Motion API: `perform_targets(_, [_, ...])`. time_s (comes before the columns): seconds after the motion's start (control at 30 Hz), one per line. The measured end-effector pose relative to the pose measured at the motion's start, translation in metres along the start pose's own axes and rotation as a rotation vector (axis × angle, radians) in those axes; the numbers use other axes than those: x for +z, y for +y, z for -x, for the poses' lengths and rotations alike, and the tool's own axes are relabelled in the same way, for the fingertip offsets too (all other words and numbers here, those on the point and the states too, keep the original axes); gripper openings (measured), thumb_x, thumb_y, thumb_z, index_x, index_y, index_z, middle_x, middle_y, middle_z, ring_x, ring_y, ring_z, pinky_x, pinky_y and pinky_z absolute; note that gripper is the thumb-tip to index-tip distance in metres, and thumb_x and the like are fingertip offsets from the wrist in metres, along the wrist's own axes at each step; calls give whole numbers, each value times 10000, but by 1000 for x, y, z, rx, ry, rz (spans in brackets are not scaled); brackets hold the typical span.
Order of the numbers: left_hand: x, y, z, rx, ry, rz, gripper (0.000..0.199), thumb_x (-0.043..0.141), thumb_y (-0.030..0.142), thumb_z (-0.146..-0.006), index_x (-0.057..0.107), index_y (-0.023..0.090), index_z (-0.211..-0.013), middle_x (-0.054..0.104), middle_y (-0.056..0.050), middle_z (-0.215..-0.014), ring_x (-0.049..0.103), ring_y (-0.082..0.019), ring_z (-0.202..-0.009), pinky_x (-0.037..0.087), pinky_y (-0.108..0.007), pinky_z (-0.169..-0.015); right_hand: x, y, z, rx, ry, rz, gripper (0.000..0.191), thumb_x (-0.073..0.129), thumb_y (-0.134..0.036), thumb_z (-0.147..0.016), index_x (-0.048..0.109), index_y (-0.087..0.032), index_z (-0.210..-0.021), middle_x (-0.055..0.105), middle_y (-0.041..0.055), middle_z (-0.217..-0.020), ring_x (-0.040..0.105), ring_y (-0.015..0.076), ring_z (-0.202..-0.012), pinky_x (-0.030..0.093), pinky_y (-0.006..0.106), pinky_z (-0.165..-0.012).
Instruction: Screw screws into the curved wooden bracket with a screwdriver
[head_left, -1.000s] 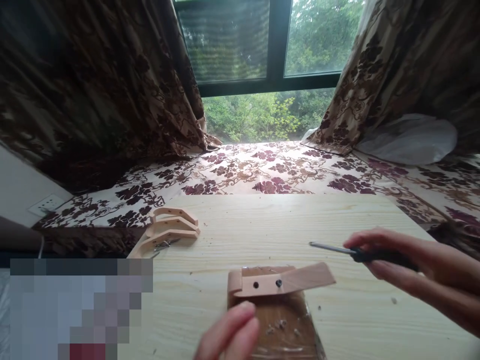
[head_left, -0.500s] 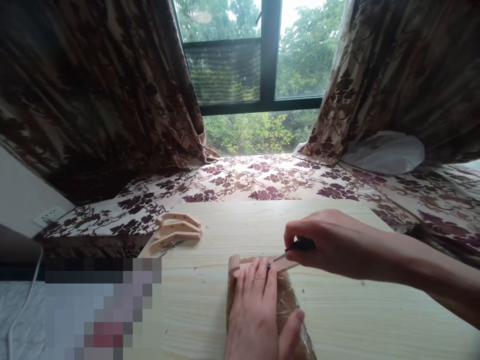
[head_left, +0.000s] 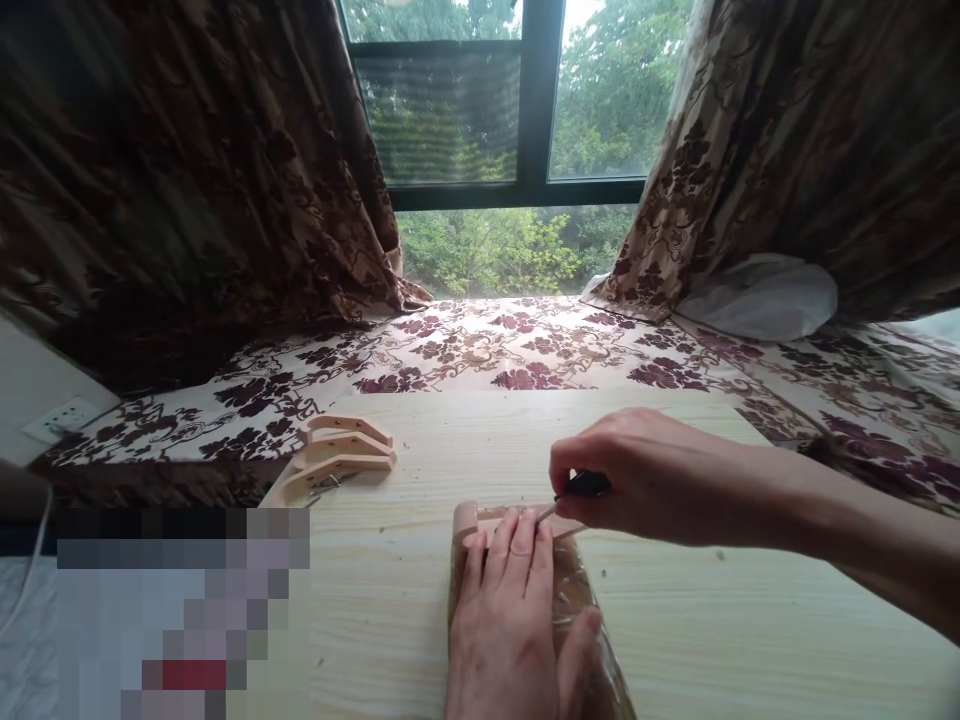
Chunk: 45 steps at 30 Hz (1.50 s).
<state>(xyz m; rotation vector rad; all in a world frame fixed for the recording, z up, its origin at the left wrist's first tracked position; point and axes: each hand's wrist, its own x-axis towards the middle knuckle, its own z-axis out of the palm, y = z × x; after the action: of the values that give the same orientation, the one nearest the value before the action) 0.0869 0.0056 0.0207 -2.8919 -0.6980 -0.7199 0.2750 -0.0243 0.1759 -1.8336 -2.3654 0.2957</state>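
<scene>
My left hand (head_left: 510, 620) lies flat, fingers stretched out, pressing a pale wooden piece (head_left: 491, 521) onto a brown, clear-wrapped block (head_left: 581, 590). The fingers hide part of the wood. From the right reaches my right hand (head_left: 630, 475), closed around the black handle of a screwdriver (head_left: 589, 485). Its thin metal shaft slants down to the left, and the tip meets the wooden piece beside my left fingertips. What sits right under the tip is too small to make out.
Several shaped wooden pieces (head_left: 349, 440) lie at the table's left edge, with small metal parts (head_left: 326, 485) by them. Dark specks dot the pale wooden table (head_left: 712, 640). Behind it are a floral-covered ledge (head_left: 517, 345), curtains (head_left: 300, 200) and a white bag (head_left: 772, 295).
The screwdriver and my right hand have shifted slightly left, and the tip is now lower, at the spot where a dark screw head showed before. The whole view has tilted a little.
</scene>
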Motion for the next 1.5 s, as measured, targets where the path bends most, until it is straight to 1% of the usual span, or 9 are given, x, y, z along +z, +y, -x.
perform_targets(0.3, [-2,6,0,-39,-37,30,627,437,490,-901,374,100,-1388,414,-117,-1438,406,-312,-1303,382,-494,-1030,-9,-3,-13,-85,-64,123,122,555,-142,-765,663,-199,-770,643,7,-681,503,109,-609,282,238,-548])
perform_targets(0.57, [-4,8,-1,-77,-47,72,608,444,472,-901,382,117,-1390,454,-133,-1409,411,-317,-1297,363,-509,-1044,-17,-26,-32,-166,-179,375,136,544,-91,-758,645,-161,-699,598,22,-611,432,101,-529,214,265,-495])
perform_targets(0.67, [-5,9,-1,-84,-62,78,619,436,489,-901,377,118,-1393,454,-130,-1409,411,-314,-1299,369,-508,-1041,-20,-25,-34,-54,-216,362,118,570,-210,-779,676,-160,-788,607,30,-617,449,113,-520,224,255,-478])
perform_targets(0.73, [-5,9,-1,-84,-67,76,626,428,500,-903,373,117,-1395,442,-127,-1417,408,-313,-1301,372,-506,-1040,-23,-22,-33,-22,-212,318,208,586,-283,-773,683,-167,-916,615,32,-642,474,127,-545,246,244,-481])
perform_targets(0.83, [-6,9,-1,-85,-74,73,618,420,498,-908,376,114,-1391,423,-122,-1430,398,-313,-1309,366,-510,-1044,-27,-18,-30,-45,-197,227,329,589,-227,-745,644,-188,-1067,628,25,-715,490,123,-591,282,225,-502])
perform_targets(0.93, [-6,9,-1,-84,-82,68,614,412,494,-913,368,117,-1396,425,-120,-1429,387,-309,-1317,364,-514,-1045,-28,-16,-29,-90,-171,213,228,537,-119,-729,672,-184,-900,589,-2,-647,425,89,-522,262,217,-485])
perform_targets(1.03, [-7,10,-1,-87,-87,64,618,412,501,-911,370,119,-1395,437,-122,-1421,388,-308,-1317,363,-515,-1044,-24,-14,-30,-109,-148,234,163,510,-126,-763,665,-176,-756,509,-25,-538,327,75,-457,228,226,-461])
perform_targets(1.27, [-7,12,-3,-90,-90,53,599,408,480,-913,387,112,-1384,429,-117,-1426,393,-305,-1315,377,-518,-1037,-24,-8,-25,-108,-123,179,186,547,-199,-792,683,-204,-920,622,6,-674,456,97,-553,265,225,-504])
perform_targets(1.5, [-9,14,-6,-115,-45,32,594,407,505,-900,467,100,-1331,493,-123,-1373,450,-307,-1273,410,-520,-1014,-20,-12,-25,-101,-113,203,162,476,-173,-812,620,-170,-738,515,-17,-571,365,79,-491,226,234,-468])
